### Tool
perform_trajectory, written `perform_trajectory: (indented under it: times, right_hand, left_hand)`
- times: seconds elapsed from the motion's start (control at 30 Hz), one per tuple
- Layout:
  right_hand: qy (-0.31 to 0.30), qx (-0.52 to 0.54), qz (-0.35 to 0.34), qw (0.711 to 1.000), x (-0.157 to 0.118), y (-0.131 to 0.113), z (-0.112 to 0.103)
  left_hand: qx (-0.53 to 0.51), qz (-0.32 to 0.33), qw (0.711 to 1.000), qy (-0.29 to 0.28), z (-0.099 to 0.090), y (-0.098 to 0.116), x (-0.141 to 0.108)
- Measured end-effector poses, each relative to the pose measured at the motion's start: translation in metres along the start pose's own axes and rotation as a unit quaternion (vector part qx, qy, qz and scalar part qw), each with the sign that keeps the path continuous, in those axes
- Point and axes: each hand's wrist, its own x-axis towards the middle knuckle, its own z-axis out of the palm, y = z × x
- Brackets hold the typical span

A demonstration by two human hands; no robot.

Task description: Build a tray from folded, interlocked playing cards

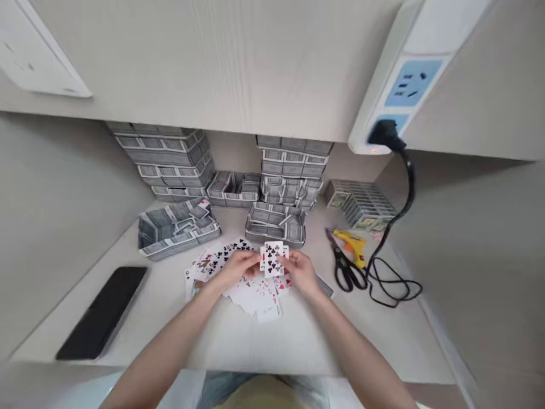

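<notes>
Bench (272, 346): pale; the fan of cards, the held cards and both hands are over its middle part.
Phone (102, 312): dark screen up, lying aslant on the left, well apart from the cards.
Fan of cards (255, 295): mostly face up, spread in an overlapping arc under and around the hands.
Left hand (238, 268): thumb and fingers pinch the left edge of the held cards.
Right hand (300, 271): pinches their right side, thumb over the front card's face.
Held cards (272, 258): between the hands, above the far part of the fan; a black club card in front, red-marked cards showing behind at both sides.
Direction: the club face looks up toward the wearer; the long axis runs near to far, close to straight, its short edges nearest and farthest.
Good handling: a light pinch at the side edges should keep the cards flat; squaring them calls for even pressure from both sides, the thumb clear of the marks. Squeezing hard would probably bow them, and a low wrist could drag the fan.
Scissors (348, 271): right of the hands, beside the yellow glue gun (355, 247).
Card-built trays (276, 224): beyond the hands, with taller stacks (293, 165) behind.
</notes>
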Motion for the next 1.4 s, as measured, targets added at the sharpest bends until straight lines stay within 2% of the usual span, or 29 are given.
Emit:
perform_trajectory:
  times: [0.23, 0.4, 0.9, 1.1, 1.27, 1.4]
  right_hand:
    - [0.035, 0.009, -0.009, 0.999, -0.004, -0.001, 0.006]
    - [0.048, 0.003, -0.008, 0.999, -0.006, -0.003, 0.007]
    - [0.026, -0.030, -0.014, 0.999, -0.008, -0.005, 0.008]
    - [-0.005, 0.005, 0.002, 1.000, -0.010, -0.008, 0.010]
    - [-0.027, 0.079, 0.037, 0.996, -0.010, -0.017, 0.015]
    - [-0.010, 0.111, 0.030, 0.993, -0.007, -0.021, 0.012]
  left_hand:
    - [0.016, 0.046, 0.999, 0.005, 0.010, 0.004, -0.002]
    - [0.024, 0.054, 0.998, 0.035, 0.013, 0.000, 0.002]
    - [0.051, 0.040, 0.992, 0.111, 0.015, -0.001, 0.002]
    - [0.067, 0.052, 0.988, 0.130, 0.015, -0.004, 0.004]
    - [0.005, 0.030, 0.993, 0.113, 0.015, -0.001, 0.004]
    - [-0.124, -0.011, 0.992, 0.025, 0.009, 0.003, 0.001]
